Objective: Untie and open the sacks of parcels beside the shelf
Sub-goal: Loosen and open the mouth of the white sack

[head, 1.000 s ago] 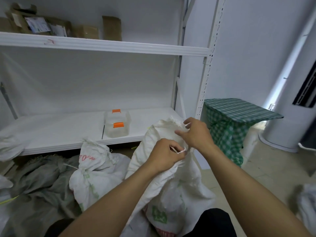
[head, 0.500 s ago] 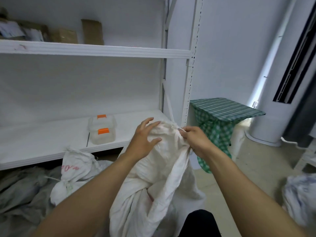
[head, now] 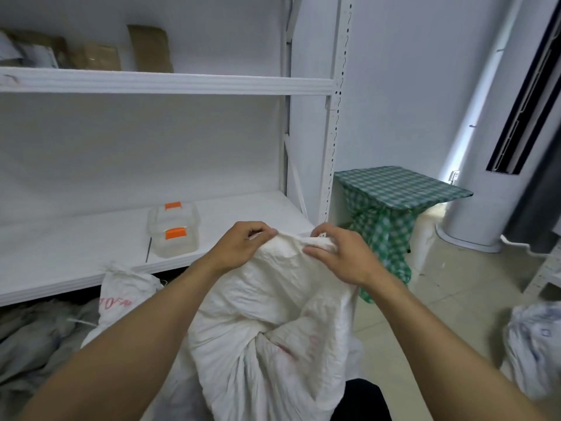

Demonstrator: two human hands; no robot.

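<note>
Two hands, both on one white sack (head: pixel 273 323). The sack stands in front of the person, just off the front right corner of the shelf (head: pixel 167 83), with its top raised to the level of the lower board. The left hand (head: pixel 239 247) pinches the left end of the sack's top edge, fingers curled over the cloth. The right hand (head: pixel 343 256) grips the right end of that edge, fingers bent and thumb on the near side. The hands are close together with a short bunched stretch of cloth between them. The rest of the sack hangs below and between the forearms.

A second sack (head: pixel 121 290), white with red marks and a tied neck, sits on the floor to the left, behind the left forearm. A grey heap (head: pixel 36 338) lies further left under the shelf; I can't count the sacks in it.

Two clear boxes (head: pixel 174 235) with orange latches are stacked on the lower board. About three brown parcels (head: pixel 148 48) are on the upper board, blurred. One green checked table (head: pixel 400 189) stands right of the shelf. One pale bag (head: pixel 534 344) lies at the right edge.
</note>
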